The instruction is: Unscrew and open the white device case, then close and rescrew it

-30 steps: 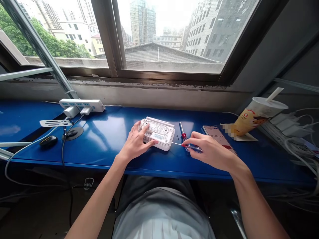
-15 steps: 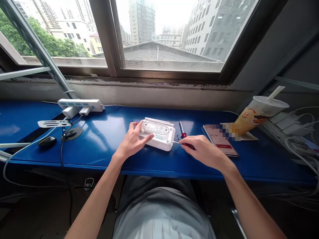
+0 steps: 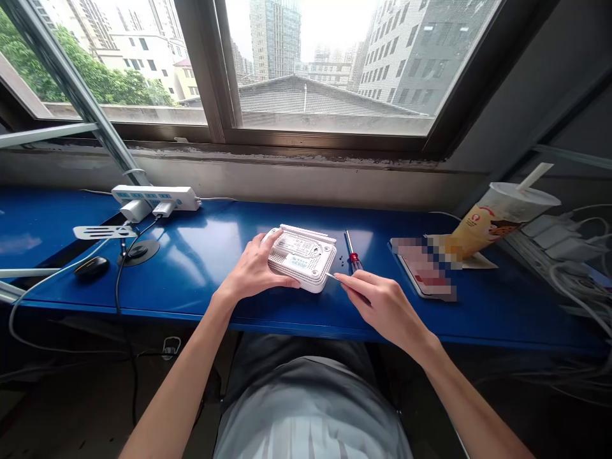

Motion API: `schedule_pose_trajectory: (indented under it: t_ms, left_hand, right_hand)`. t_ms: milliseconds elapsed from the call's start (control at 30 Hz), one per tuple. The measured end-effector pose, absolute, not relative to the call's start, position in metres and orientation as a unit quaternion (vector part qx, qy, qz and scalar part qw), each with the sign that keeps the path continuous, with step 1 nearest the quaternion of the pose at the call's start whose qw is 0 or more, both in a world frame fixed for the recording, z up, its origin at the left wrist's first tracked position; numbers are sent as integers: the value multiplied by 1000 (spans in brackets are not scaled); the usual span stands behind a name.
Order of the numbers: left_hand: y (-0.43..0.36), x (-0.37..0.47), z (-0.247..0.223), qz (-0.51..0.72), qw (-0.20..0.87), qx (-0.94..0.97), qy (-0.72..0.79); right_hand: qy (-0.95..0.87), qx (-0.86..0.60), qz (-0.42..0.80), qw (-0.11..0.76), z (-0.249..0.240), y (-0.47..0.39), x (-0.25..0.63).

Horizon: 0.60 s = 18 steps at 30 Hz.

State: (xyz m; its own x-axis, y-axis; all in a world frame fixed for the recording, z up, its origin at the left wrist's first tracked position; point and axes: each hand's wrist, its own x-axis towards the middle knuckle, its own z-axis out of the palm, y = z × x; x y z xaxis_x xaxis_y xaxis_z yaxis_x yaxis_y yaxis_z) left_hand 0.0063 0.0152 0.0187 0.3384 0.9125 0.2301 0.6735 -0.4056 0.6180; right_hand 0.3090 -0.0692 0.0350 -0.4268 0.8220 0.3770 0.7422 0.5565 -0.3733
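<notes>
A white router (image 3: 313,262) lies on the blue desk with its labelled, vented underside up and an antenna along its far edge. My left hand (image 3: 251,266) is closed around its left end, thumb along the near side and fingers over the far corner. In my right hand (image 3: 380,298) is a screwdriver (image 3: 331,276), whose thin shaft meets the seam at the router's right end; my fingers mostly hide the handle. A second screwdriver (image 3: 352,255), red-handled, lies just beyond my right hand. Several tiny dark screws (image 3: 341,260) sit between it and the router.
To the right lie a phone (image 3: 421,268), partly blurred out, and a tilted drink cup (image 3: 497,217) with a straw. On the left are a power strip (image 3: 184,199) with plugs, a black mouse (image 3: 91,268) and cables. The window wall bounds the desk's back.
My left thumb has slid off the router's underside to its near edge. The router has tilted slightly, and the screwdriver in my right hand now meets its right end nearer the corner.
</notes>
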Motion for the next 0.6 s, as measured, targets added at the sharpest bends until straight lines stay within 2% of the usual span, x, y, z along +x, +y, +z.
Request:
schedule_pose_trajectory:
  t_ms: [300, 600]
  left_hand:
    - [15, 3, 21, 290, 232, 782, 500]
    - [17, -2, 20, 284, 240, 793, 483]
  right_hand:
    - [-826, -455, 21, 332, 15, -73, 295]
    - [-835, -494, 48, 237, 10, -89, 291]
